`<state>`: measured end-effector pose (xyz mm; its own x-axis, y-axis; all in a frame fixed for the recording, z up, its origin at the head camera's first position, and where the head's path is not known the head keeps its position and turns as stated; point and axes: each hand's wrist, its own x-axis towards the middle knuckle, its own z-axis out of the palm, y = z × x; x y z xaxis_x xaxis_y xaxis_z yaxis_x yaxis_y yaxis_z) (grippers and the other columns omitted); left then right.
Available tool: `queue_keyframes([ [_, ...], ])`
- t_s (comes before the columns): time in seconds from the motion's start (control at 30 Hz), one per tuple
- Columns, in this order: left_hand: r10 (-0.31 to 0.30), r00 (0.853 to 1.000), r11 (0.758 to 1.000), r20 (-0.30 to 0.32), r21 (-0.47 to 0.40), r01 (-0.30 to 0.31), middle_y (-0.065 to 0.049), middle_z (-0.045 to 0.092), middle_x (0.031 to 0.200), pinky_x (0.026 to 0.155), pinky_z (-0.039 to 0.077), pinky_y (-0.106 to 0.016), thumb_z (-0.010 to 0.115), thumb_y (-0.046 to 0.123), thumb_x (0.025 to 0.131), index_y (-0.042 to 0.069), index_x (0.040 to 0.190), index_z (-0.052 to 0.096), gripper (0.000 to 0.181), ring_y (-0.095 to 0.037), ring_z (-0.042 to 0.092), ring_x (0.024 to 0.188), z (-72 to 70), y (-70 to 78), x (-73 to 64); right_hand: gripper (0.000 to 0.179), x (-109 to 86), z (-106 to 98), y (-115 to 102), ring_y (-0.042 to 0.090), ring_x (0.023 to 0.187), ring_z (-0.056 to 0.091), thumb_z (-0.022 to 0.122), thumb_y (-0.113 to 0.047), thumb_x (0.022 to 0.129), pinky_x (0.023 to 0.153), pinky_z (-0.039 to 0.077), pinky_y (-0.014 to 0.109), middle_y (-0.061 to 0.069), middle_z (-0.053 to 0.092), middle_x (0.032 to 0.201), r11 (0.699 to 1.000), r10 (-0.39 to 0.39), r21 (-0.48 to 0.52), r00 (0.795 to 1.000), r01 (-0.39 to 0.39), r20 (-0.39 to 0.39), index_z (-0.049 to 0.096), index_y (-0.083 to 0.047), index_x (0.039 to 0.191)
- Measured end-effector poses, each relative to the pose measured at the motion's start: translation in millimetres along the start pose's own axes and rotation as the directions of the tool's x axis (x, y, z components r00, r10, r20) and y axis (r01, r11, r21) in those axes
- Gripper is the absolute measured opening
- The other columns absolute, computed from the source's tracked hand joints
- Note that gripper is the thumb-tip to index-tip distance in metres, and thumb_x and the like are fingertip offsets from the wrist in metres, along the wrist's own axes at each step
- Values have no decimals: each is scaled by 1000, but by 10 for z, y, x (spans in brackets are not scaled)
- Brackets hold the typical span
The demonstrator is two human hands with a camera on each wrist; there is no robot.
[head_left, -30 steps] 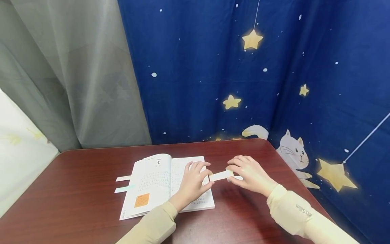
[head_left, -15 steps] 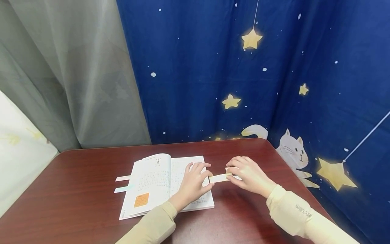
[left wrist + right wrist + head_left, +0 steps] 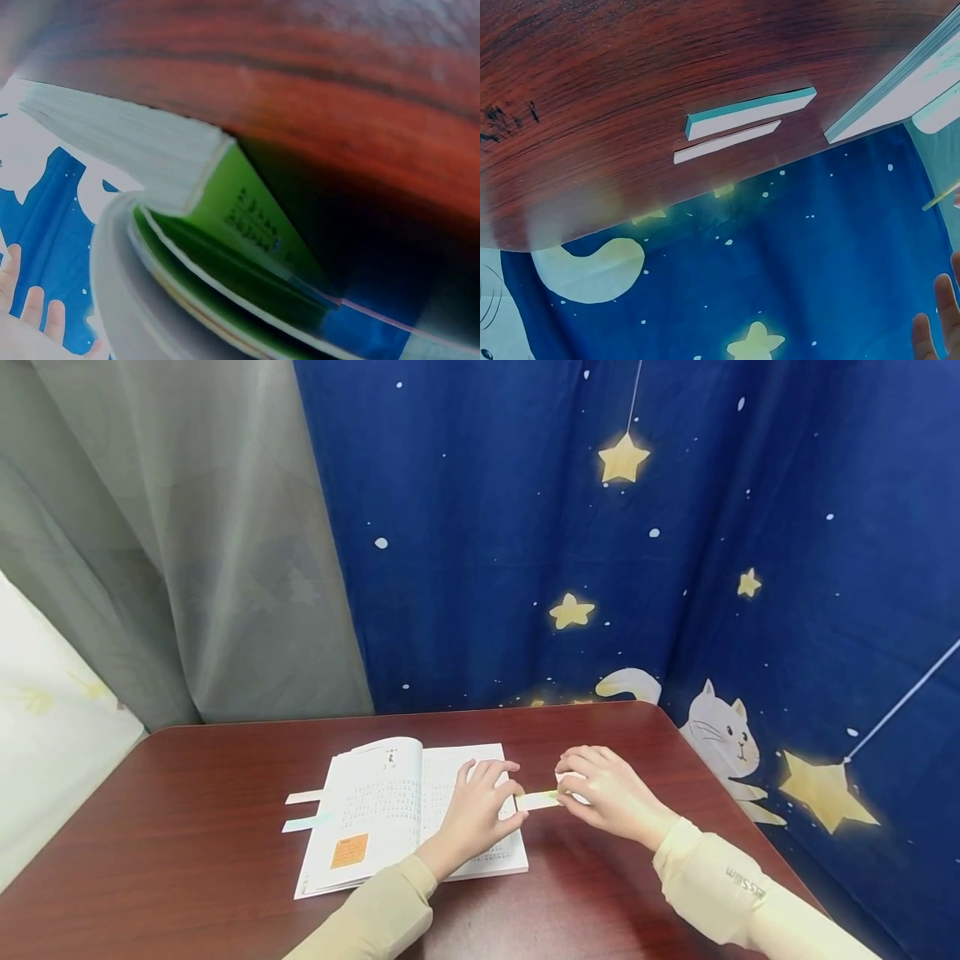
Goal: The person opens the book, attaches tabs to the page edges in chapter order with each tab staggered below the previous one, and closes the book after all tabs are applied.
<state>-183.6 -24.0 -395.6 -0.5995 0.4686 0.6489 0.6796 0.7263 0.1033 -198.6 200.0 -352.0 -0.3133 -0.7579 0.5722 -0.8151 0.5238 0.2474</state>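
In the head view, a slim white strip with a yellow-green end, like a sticky tab pad (image 3: 538, 800), spans the gap between both hands. My left hand (image 3: 472, 810), above the open book (image 3: 378, 810), pinches its left end between thumb and index finger. At its right end my right hand (image 3: 611, 789) pinches with thumb and curled fingers. A white piece (image 3: 572, 777) shows among the right fingers; whether it joins the strip I cannot tell. In the right wrist view a yellow edge (image 3: 939, 198) meets a fingertip, with fingers (image 3: 945, 311) below.
Two slim pads lie on the table, a teal-edged one (image 3: 751, 112) and a white one (image 3: 727, 141). A pink tab (image 3: 303, 797) and a pale blue tab (image 3: 302, 824) stick out of the book's left side. An orange note (image 3: 349, 851) is on the left page. Curtains hang behind.
The right fingers have drawn slightly closer around the strip's right end, and less of the strip shows between the hands. A white piece now shows higher among the right fingers. The left hand stays put.
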Motion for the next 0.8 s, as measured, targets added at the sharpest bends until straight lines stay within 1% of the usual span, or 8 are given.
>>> queue_keyframes([
  [0.23,-9,1000,1000,24,15,8,-3,57,115,93,34,-54,70,28,73,16,83,63,17,-22,52,104,6,11,8,11,6,-28,-16,20,96,55,71,-20,72,83,45,36,0,62,94,1000,-12,-18,1000,12,15,65,-17,82],
  [0.5,-5,1000,1000,19,19,5,-3,57,114,92,35,-55,70,28,72,18,80,63,15,-21,52,103,29,25,33,12,12,-68,-8,21,96,55,71,-18,71,83,45,37,1,61,94,999,-31,-22,1000,31,4,64,-16,81],
  [0.67,-8,1000,1000,25,24,8,-2,57,114,92,35,-55,70,29,72,19,80,63,14,-21,52,103,46,27,43,13,12,-90,-1,21,97,55,71,-18,71,83,45,37,1,62,94,999,-34,-11,999,34,-13,65,-15,82],
  [0.8,4,1000,1000,28,23,-4,-3,57,114,93,34,-55,70,30,73,19,80,63,14,-20,52,103,55,28,42,12,7,-109,1,21,97,55,70,-18,73,83,45,37,1,62,95,1000,-27,2,999,27,-21,65,-15,83],
])
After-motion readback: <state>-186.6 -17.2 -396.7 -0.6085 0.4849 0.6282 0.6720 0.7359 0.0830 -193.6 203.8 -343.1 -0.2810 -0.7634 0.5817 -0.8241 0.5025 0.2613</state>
